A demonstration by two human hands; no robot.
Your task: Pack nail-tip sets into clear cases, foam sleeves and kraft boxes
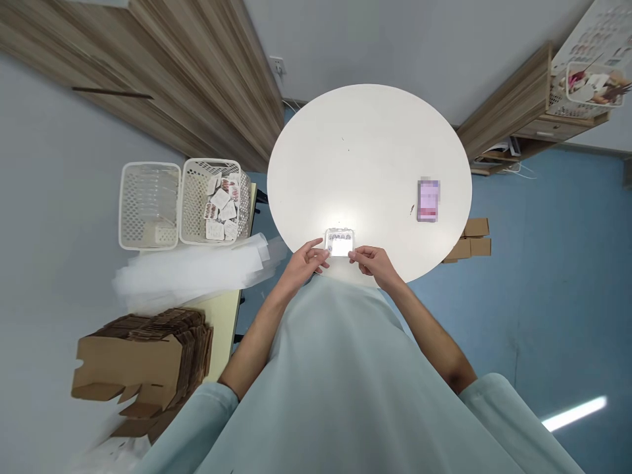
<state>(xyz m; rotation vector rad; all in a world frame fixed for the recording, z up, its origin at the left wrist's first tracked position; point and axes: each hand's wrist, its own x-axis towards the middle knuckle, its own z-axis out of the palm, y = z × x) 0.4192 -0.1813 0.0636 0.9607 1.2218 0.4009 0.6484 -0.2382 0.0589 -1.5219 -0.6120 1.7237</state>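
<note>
Clear case (340, 243), one: right corner pinched by right hand (378, 264), left edge touched by left hand (301, 264), grip unclear; desk (370, 151) beneath

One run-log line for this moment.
left hand: touching clear case, left side | right hand: pinching case's lower right corner | case: over white table, near side | pixelated item: table's right side

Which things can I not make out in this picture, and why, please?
All in the head view:
Case: contents unclear, because of glare and small size.
Left hand: its grip on the case is too small to judge.
Pink rectangle: detail hidden by pixelation.
Cards: print too small; lower ones partly hidden by upper ones.
Poster: cut off by the top and right edges.
</note>
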